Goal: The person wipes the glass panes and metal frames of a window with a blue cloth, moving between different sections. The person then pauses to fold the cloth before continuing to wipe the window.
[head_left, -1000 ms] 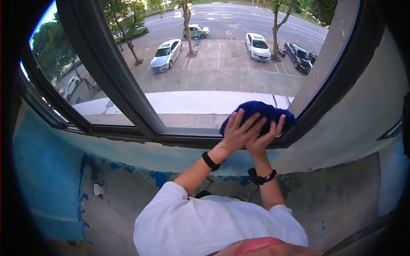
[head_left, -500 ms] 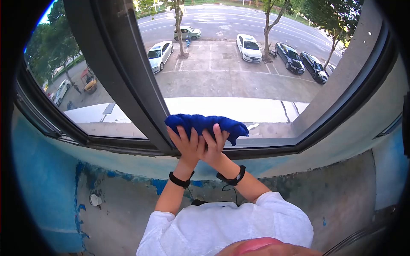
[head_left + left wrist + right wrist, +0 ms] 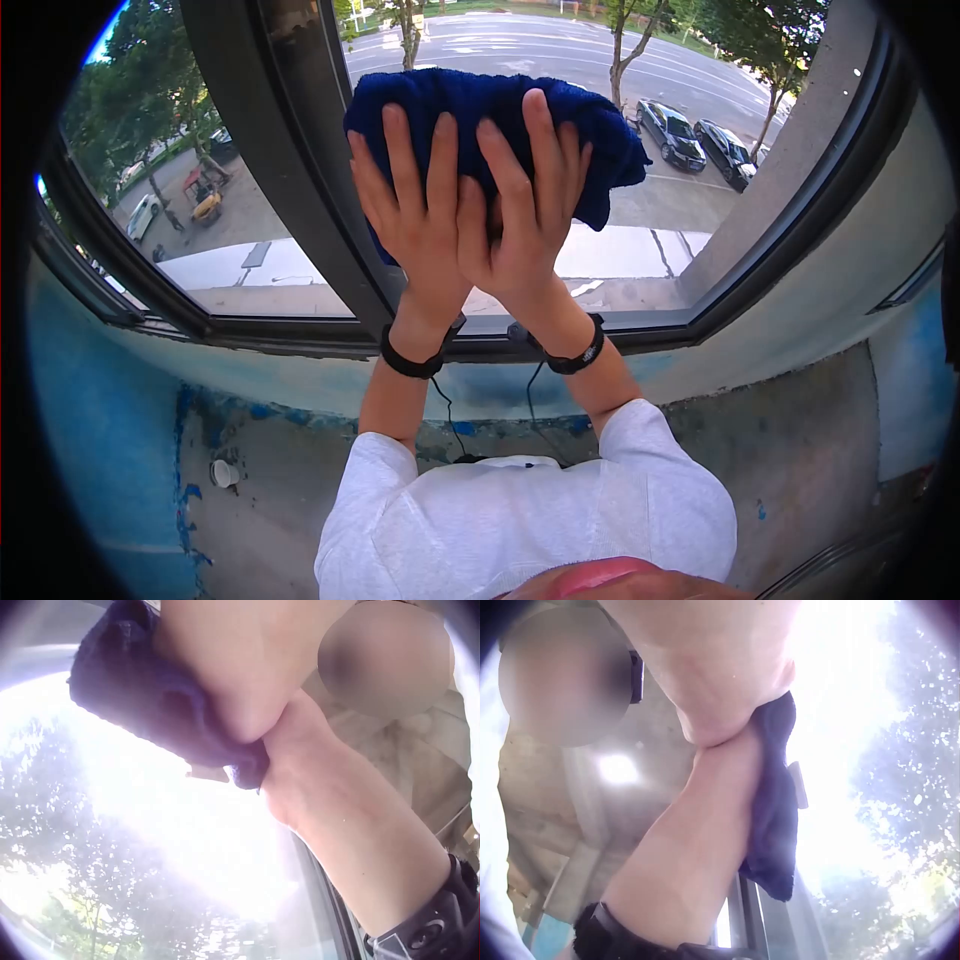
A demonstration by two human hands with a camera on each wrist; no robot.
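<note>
A folded dark blue cloth [image 3: 615, 150] lies flat against the window glass [image 3: 655, 215], over its left part in the head view. My left hand [image 3: 425, 220] presses on the cloth with its fingers spread and nearly straight. Beside it, my right hand [image 3: 525, 215] also presses on the cloth, fingers extended, the two hands meeting at the thumbs. In the left wrist view the cloth [image 3: 142, 694] shows beyond the hand, with bright glare around it. From the right wrist the cloth [image 3: 776, 817] appears edge-on, and the fingertips are out of sight.
A dark window frame post [image 3: 300, 170] runs up just left of the cloth. Below is the frame's bottom rail [image 3: 640, 338], above a blue-and-white painted wall. On the floor at left stands a white cup [image 3: 224, 473]. Thin cables hang from both wristbands.
Both hands with the blue cloth first slid left along the window's bottom from the lower right corner. Since then they have moved up the glass, and the fingers have spread out.
</note>
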